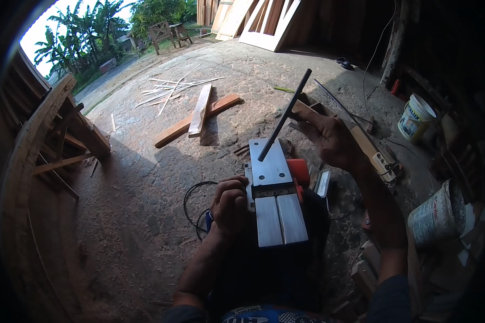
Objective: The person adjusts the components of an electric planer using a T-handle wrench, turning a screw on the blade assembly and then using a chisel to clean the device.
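Observation:
An electric hand planer (274, 161) is turned upside down in front of me, its bright metal sole facing up and a dark slot for the cutter across its middle. Orange-red casing shows along its right side. My left hand (230, 202) is closed on the planer's left side, fingers curled. In my right hand (331, 141), held up right of the planer, is a thin, dark, straight bar (285, 114). It slants, with its lower end over the far part of the sole; whether it touches the metal I cannot tell.
Two crossed boards (200, 110) and a heap of thin wood strips (172, 88) lie on the dusty floor ahead. A black cable (186, 199) loops left of the planer. Buckets (416, 117) stand at the right. A wooden bench (32, 137) is at the left.

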Demonstrator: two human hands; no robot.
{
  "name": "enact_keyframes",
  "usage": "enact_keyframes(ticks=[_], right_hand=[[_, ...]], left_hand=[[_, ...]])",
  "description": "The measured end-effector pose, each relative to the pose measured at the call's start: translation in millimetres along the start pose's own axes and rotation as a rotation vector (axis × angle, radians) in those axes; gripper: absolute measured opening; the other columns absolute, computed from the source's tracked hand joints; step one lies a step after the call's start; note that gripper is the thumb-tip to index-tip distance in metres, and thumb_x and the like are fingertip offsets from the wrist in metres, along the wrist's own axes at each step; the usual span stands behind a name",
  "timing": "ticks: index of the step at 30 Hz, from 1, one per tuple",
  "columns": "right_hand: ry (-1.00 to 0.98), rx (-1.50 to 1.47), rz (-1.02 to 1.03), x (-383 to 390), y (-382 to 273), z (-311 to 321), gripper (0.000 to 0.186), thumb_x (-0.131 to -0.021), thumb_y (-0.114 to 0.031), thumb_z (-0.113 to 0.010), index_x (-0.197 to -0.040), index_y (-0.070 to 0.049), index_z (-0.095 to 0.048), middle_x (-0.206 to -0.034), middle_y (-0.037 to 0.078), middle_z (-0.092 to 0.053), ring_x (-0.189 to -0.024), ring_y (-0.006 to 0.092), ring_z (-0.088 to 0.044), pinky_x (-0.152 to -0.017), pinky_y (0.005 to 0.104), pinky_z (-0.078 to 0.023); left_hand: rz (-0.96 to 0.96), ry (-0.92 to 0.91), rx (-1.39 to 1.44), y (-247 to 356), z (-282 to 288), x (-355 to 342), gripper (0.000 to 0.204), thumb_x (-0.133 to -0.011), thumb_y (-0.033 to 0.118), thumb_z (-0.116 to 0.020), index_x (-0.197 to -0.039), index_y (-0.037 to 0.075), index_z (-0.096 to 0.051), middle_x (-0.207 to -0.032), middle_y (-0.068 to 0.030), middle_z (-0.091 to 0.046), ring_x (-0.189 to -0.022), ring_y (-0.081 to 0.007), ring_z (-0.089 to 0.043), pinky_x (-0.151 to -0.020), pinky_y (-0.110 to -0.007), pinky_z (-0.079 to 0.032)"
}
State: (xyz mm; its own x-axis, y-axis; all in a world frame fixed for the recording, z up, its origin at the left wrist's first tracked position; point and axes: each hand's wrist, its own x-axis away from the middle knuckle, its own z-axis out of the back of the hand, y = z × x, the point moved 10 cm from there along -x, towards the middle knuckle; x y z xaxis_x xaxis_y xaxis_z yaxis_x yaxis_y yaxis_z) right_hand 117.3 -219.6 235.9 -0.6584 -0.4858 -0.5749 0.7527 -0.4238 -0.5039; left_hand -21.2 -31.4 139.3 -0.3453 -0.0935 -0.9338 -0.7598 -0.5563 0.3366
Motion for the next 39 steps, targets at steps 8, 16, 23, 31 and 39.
enact_keyframes(ticks=[8, 16, 23, 31, 39], right_hand=[[0.151, -0.164, -0.413, 41, 90, -57, 0.033, -0.108, -0.031, -0.051, -0.108, -0.001, -0.064, -0.072, 0.008, -0.068, -0.068, 0.0138, -0.067, -0.066, 0.032, -0.052], [0.194, -0.292, -0.508, 48, 117, -69, 0.035, -0.107, -0.034, -0.053, -0.103, -0.001, -0.063, -0.07, 0.014, -0.071, -0.067, 0.0236, -0.075, -0.058, 0.0372, -0.054], [0.195, -0.268, -0.494, 50, 137, -76, 0.036, -0.107, -0.032, -0.051, -0.101, 0.001, -0.06, -0.078, 0.011, -0.068, -0.063, 0.0196, -0.073, -0.058, 0.0332, -0.053], [0.216, -0.315, -0.484, 50, 135, -76, 0.034, -0.107, -0.032, -0.053, -0.1, 0.001, -0.06, -0.076, 0.015, -0.069, -0.066, 0.0259, -0.075, -0.057, 0.0364, -0.054], [0.218, -0.303, -0.472, 49, 135, -76, 0.035, -0.107, -0.033, -0.054, -0.101, 0.001, -0.061, -0.075, 0.017, -0.071, -0.068, 0.0282, -0.075, -0.057, 0.0389, -0.054]], left_hand=[[-0.008, -0.07, -0.234, -3, -11, -18, 0.014, -0.083, -0.004, -0.062, -0.074, 0.002, -0.053, -0.083, -0.0119, -0.063, -0.084, -0.0255, -0.069, -0.072, -0.035, -0.058], [0.253, -0.071, -0.103, -31, -15, -33, 0.015, -0.091, 0.005, -0.052, -0.08, -0.002, -0.059, -0.082, -0.0157, -0.064, -0.081, -0.0316, -0.066, -0.072, -0.04, -0.054], [0.329, -0.154, -0.053, -39, -23, -39, 0.027, -0.097, 0.013, -0.046, -0.083, -0.004, -0.061, -0.083, -0.0186, -0.063, -0.081, -0.037, -0.063, -0.073, -0.044, -0.051], [0.284, -0.179, -0.073, -36, -24, -42, 0.019, -0.093, 0.009, -0.049, -0.082, -0.002, -0.058, -0.082, -0.0179, -0.062, -0.08, -0.0366, -0.063, -0.072, -0.044, -0.051], [0.19, -0.171, -0.131, -28, -25, -43, 0.016, -0.092, 0.008, -0.051, -0.081, -0.002, -0.057, -0.082, -0.0174, -0.061, -0.081, -0.0357, -0.064, -0.073, -0.044, -0.052]])
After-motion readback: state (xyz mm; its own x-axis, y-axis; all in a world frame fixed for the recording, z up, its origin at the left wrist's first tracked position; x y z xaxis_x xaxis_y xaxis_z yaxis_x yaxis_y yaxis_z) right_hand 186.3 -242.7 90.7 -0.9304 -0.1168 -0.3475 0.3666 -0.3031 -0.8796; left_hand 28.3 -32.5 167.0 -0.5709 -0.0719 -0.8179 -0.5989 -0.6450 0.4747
